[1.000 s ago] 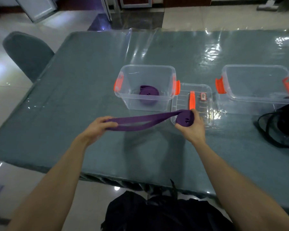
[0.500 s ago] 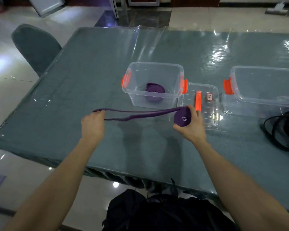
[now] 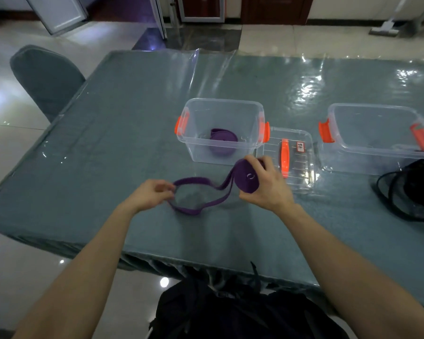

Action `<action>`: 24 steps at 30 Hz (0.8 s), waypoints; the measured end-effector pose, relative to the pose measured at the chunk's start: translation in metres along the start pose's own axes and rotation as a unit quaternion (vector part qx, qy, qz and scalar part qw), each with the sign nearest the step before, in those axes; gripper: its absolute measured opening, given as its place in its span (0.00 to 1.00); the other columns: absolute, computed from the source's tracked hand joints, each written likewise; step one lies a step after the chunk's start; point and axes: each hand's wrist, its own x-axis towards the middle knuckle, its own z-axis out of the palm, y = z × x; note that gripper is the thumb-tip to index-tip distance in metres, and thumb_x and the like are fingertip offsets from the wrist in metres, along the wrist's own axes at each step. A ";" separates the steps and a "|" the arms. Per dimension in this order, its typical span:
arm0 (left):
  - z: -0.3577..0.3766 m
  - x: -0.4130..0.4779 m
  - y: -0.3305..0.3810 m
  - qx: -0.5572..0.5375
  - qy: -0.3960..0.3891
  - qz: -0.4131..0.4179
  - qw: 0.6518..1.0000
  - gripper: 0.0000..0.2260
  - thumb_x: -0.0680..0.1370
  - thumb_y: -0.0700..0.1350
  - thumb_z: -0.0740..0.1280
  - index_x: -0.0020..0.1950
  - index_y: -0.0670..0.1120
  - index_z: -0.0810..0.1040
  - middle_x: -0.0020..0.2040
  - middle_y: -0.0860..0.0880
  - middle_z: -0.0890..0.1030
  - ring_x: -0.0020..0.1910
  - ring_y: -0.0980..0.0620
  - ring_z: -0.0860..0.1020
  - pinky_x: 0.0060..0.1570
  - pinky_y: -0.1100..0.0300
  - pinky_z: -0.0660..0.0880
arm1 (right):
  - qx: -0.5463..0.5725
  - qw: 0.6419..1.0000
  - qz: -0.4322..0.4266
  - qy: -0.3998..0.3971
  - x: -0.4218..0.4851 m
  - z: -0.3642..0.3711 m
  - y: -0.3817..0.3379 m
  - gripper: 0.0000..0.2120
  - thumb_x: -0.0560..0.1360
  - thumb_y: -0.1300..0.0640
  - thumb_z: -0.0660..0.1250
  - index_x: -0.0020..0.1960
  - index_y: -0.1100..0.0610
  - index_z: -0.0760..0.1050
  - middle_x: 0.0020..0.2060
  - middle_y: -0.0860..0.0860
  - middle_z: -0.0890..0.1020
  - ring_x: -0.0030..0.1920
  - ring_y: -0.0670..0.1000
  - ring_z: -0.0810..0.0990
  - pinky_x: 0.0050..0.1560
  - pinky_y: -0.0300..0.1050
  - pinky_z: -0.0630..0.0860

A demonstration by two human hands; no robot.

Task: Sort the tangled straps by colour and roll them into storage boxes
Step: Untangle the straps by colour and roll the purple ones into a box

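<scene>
Right hand point(image 3: 264, 189) has a firm grip round the rolled-up end of the purple strap point(image 3: 247, 184) — left hand point(image 3: 149, 195) pinches the loose tail, and the slack between them sags in a loop down toward the worktop point(image 3: 108, 143). Just behind the roll there's a clear box point(image 3: 220, 104) with another purple coil point(image 3: 222, 143) inside. A lid point(image 3: 301, 167) lies flat beside it, then a second box point(image 3: 377, 154) — black straps point(image 3: 406, 192) are piled by the right edge.
</scene>
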 end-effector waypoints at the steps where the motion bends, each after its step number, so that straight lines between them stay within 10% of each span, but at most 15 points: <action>1: 0.003 0.000 0.019 -0.058 0.009 0.044 0.997 0.11 0.81 0.38 0.76 0.63 0.45 0.86 0.57 0.44 0.89 0.63 0.42 0.86 0.68 0.48 0.81 | -0.010 1.000 -0.025 0.004 0.002 -0.003 -0.005 0.47 0.63 0.45 0.81 0.78 0.45 0.65 0.64 0.52 0.71 0.53 0.59 0.81 0.47 0.57 0.87; 6: 0.006 0.002 0.132 -0.160 -0.089 0.203 0.962 0.27 0.74 0.45 0.81 0.73 0.47 0.80 0.67 0.49 0.86 0.70 0.53 0.82 0.71 0.57 0.77 | -0.080 0.986 -0.135 0.051 0.021 -0.029 -0.022 0.46 0.64 0.45 0.80 0.79 0.50 0.67 0.63 0.54 0.71 0.49 0.59 0.80 0.40 0.54 0.84; 14: 0.007 0.002 0.215 -0.059 -0.113 0.289 0.949 0.16 0.75 0.34 0.80 0.62 0.38 0.86 0.53 0.47 0.90 0.54 0.53 0.89 0.55 0.66 0.81 | -0.082 0.969 -0.168 0.163 0.045 -0.074 -0.042 0.40 0.67 0.46 0.76 0.76 0.49 0.68 0.62 0.54 0.71 0.49 0.58 0.78 0.39 0.54 0.83; 19: 0.001 0.012 0.225 0.003 -0.086 0.290 0.953 0.14 0.73 0.39 0.83 0.58 0.43 0.89 0.48 0.49 0.91 0.51 0.51 0.90 0.58 0.60 0.83 | 0.026 1.000 -0.016 0.004 0.040 -0.089 -0.045 0.71 0.60 0.31 0.83 0.86 0.36 0.38 0.78 0.54 0.64 0.70 0.61 0.77 0.60 0.59 0.82; 24: -0.009 0.017 0.239 0.212 -0.051 0.312 0.925 0.11 0.72 0.46 0.85 0.53 0.52 0.91 0.43 0.56 0.90 0.45 0.59 0.88 0.56 0.54 0.86 | 0.001 1.000 0.010 -0.028 0.054 -0.116 -0.039 0.45 0.68 0.30 0.79 0.80 0.42 0.67 0.68 0.46 0.81 0.66 0.50 0.80 0.66 0.56 0.79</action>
